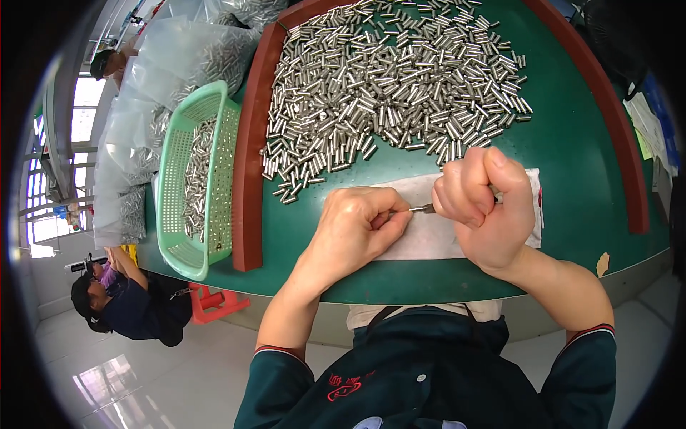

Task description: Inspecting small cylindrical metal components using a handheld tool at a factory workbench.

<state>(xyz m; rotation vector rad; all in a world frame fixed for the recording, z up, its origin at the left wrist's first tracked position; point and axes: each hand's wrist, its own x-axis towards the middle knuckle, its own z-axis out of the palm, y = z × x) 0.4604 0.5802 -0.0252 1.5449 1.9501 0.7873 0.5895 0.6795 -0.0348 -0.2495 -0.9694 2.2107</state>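
My left hand (356, 223) is closed in a pinch, thumb against curled fingers. What it grips is mostly hidden by the fingers. A slim metal tool (429, 209) with a thin shaft runs from my right fist to the left fingertips. My right hand (486, 207) wraps around its other end, thumb on top. Both hands are above a white sheet (432, 245) on the green tabletop (443, 284). Beyond them spreads a large pile of short shiny metal cylinders (393, 86), its near edge close to my right knuckles.
Red-brown rails (248, 171) border the work area, left and right. A green perforated basket (175, 243) of cylinders sits outside the left rail. Clear plastic bags (171, 61) of metal parts lie farther left. A person (132, 304) is beside a red stool (214, 303).
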